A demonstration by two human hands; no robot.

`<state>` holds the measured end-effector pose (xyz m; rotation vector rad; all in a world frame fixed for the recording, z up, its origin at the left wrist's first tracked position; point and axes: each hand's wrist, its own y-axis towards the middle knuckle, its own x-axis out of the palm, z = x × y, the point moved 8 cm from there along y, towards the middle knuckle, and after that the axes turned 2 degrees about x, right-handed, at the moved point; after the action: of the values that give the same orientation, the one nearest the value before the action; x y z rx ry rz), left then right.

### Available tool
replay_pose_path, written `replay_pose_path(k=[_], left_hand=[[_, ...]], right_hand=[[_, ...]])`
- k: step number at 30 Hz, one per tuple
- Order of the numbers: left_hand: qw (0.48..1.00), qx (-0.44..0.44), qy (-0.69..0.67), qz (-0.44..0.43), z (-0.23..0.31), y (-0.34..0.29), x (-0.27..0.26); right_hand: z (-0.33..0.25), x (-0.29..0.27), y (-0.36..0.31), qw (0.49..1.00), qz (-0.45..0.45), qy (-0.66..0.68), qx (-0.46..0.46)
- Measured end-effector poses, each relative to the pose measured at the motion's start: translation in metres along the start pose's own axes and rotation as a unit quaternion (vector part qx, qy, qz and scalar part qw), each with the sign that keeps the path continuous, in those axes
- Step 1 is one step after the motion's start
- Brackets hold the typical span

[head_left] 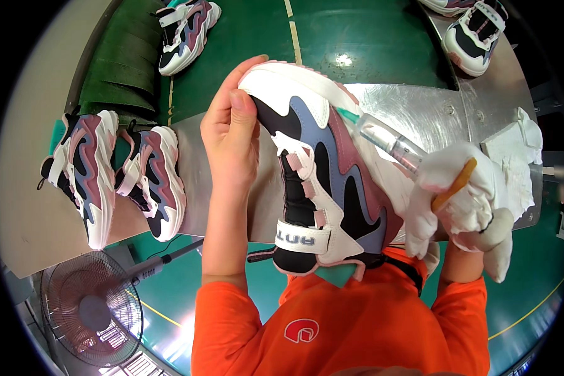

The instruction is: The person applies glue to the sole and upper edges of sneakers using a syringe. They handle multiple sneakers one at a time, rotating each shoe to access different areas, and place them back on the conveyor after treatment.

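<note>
A sneaker (pixel 339 182) in white, black, blue and mauve is held up in front of me, its toe pointing away and its sole turned to the right. My bare left hand (pixel 235 135) is closed around the toe, thumb on the upper. In a white glove, my right hand (pixel 460 200) grips a clear syringe (pixel 391 144) with a green tip. That tip meets the edge between upper and sole near the toe. A flat orange-brown stick (pixel 454 184) also sticks out between the gloved fingers. Part of the sneaker's heel is hidden by the glove.
Two matching sneakers (pixel 94 175) lie to the left on the table edge. Another sneaker (pixel 188 34) sits beyond, by the green belt (pixel 370 44). More sneakers (pixel 473 41) stand far right. A white cloth (pixel 514 156) lies on the metal tabletop (pixel 420 103). A fan (pixel 94 310) stands lower left.
</note>
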<state>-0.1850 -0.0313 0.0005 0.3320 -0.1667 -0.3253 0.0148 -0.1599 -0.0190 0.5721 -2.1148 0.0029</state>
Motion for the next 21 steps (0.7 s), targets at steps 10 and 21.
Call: replay_pose_path(k=[10,21], left_hand=[[0.999,-0.014,0.031,0.032,-0.004,-0.002,-0.003],[0.999,0.009,0.031,0.030,-0.002,-0.004,-0.004]], right_hand=[[0.004,-0.006,-0.019,1.000,-0.029,0.006,0.003],[-0.004,0.010,-0.044,0.997,-0.066,-0.024,0.018]])
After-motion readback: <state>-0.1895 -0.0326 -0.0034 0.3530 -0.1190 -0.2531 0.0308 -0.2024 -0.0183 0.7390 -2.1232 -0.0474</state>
